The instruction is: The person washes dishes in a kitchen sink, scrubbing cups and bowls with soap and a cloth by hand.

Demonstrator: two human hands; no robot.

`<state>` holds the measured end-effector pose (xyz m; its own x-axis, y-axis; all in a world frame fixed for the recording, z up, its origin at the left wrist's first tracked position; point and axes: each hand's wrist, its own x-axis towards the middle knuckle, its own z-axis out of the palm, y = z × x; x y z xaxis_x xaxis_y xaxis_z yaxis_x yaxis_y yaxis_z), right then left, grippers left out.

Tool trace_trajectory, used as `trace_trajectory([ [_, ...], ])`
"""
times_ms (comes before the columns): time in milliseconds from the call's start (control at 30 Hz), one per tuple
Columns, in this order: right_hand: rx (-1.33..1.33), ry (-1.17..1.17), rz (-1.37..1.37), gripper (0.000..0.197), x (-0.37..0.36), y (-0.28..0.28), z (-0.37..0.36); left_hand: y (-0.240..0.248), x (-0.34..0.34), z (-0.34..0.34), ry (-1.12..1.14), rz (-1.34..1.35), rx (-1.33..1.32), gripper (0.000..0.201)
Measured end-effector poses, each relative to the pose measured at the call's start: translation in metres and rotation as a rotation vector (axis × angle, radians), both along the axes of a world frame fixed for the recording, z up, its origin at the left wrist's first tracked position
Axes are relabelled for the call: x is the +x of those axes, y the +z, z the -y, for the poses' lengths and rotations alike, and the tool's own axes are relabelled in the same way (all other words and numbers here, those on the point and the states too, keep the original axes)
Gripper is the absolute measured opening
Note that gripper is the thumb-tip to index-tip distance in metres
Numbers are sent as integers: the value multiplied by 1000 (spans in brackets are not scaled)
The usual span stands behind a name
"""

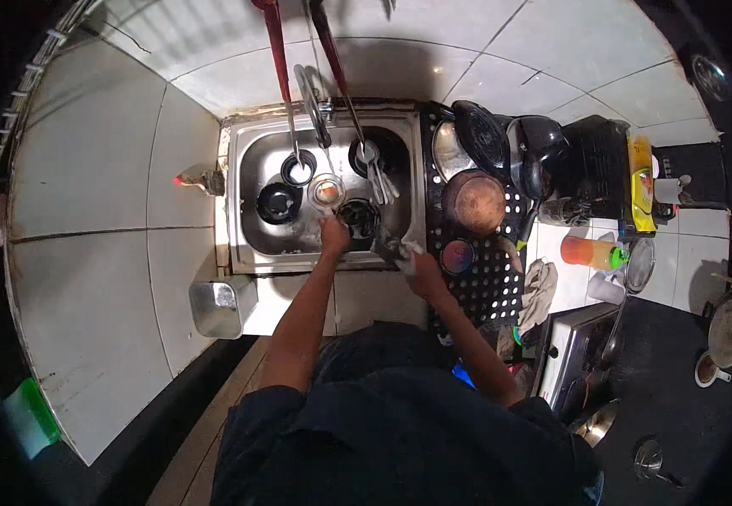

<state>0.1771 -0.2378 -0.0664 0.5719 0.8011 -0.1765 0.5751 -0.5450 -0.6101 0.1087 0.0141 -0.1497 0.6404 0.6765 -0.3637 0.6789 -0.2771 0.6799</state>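
Over the steel sink (pixel 252 244), my left hand (pixel 333 236) is closed at the near edge of a round clear glass dish (pixel 326 192), held below the tap (pixel 315 110). By the sink's front right corner, my right hand (pixel 422 277) is closed on something whitish and dark that I cannot make out. Black bowls (pixel 278 203) lie in the basin to the left of the dish, and another dark round dish (pixel 357 218) lies just right of my left hand. Several spoons or forks (pixel 380 179) rest at the right side of the basin.
Right of the sink, a black perforated mat (pixel 488 274) carries pans and a brown round lid or pan (pixel 475 203). Beyond are an orange bottle with a green cap (pixel 589 252), a grey cloth (pixel 539 295) and a stove (pixel 570 354). A metal container (pixel 221 308) stands front left.
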Motion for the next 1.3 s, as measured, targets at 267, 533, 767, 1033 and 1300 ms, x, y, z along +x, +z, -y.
trace_trajectory([
  [267,60,10,-22,41,-11,27,-24,-78,-10,-11,-6,-45,1,24],
  [533,129,51,-28,34,-16,16,-31,-45,-17,-20,-160,-69,-69,47],
  [767,63,63,35,45,-16,30,-35,109,-48,-64,341,117,520,35],
  [1033,83,79,-92,65,-25,10,-37,50,-86,-153,360,-200,512,32],
  [1300,92,-10,-19,47,-21,25,-26,59,-87,-154,338,-230,594,21],
])
